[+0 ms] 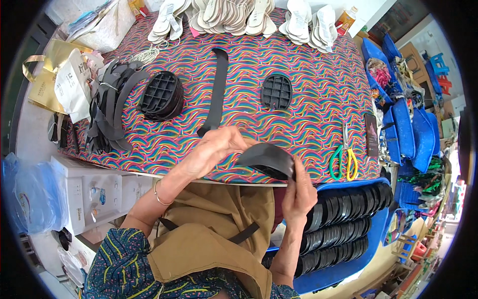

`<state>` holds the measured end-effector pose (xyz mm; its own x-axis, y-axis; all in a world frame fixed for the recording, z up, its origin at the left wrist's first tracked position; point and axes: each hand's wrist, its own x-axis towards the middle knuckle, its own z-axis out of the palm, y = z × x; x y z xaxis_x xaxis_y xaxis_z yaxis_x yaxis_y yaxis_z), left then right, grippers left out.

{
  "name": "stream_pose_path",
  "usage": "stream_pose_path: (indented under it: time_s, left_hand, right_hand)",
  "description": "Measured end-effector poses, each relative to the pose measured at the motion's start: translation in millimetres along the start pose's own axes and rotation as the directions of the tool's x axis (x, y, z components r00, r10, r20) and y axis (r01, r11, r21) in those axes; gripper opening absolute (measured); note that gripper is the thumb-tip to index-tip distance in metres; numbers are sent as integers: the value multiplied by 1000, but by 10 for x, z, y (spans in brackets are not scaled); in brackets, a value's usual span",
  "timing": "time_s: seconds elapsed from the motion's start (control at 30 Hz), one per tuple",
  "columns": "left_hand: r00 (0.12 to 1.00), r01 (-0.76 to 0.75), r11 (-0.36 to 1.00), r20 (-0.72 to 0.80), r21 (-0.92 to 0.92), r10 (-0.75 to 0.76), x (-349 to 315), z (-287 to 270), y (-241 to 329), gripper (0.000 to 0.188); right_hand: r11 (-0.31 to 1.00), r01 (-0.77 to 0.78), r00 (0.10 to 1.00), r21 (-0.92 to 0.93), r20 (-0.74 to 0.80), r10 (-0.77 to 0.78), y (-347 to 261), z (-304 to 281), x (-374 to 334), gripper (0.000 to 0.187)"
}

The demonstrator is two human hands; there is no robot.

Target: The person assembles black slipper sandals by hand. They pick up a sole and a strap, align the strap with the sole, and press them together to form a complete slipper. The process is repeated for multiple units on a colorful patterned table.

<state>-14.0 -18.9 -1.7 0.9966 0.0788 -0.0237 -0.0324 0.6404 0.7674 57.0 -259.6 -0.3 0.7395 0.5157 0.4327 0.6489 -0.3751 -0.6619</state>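
Observation:
A smooth black curved piece, which looks like a shoe heel (269,158), is held over the table's near edge. My right hand (299,192) grips its right end, thumb and fingers closed around it. My left hand (219,148) is at its left end with fingers curled in and pinched together; the fingertips are partly hidden. Just beyond my left hand lies a long black curved strip (217,89). A black oval heel piece with a gridded face (277,92) lies farther right, and a stack of similar pieces (162,94) stands to the left.
A bundle of dark strips (110,107) lies at the table's left. Scissors with green and yellow handles (344,158) rest at the right, near a dark flat box (371,134). Pale insoles (231,17) line the far edge. A blue tub (382,226) of black pieces stands below right.

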Motion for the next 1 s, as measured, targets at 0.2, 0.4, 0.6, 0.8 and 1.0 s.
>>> stream_pose_path:
  time_s: [0.2, 0.4, 0.6, 0.8, 1.0]
  left_hand:
    - [994, 104, 565, -96, 818, -43, 145, 103, 113, 29]
    - [999, 23, 463, 3, 886, -54, 138, 160, -33, 41]
    - [958, 241, 788, -12, 566, -285, -84, -78, 183, 39]
    - [998, 63, 582, -35, 811, -60, -248, -62, 373, 49]
    - [980, 14, 457, 79, 889, -184, -13, 391, 5, 37]
  right_hand:
    - [925, 308, 950, -222, 31, -309, 100, 344, -113, 63]
    - [919, 303, 953, -252, 50, -300, 88, 385, -274, 59]
    - [894, 353, 935, -276, 64, -350, 72, 372, -347, 54]
    - [881, 366, 927, -301, 35, -373, 82, 362, -296, 57]
    - [975, 196, 980, -105, 2, -197, 25, 334, -372, 67]
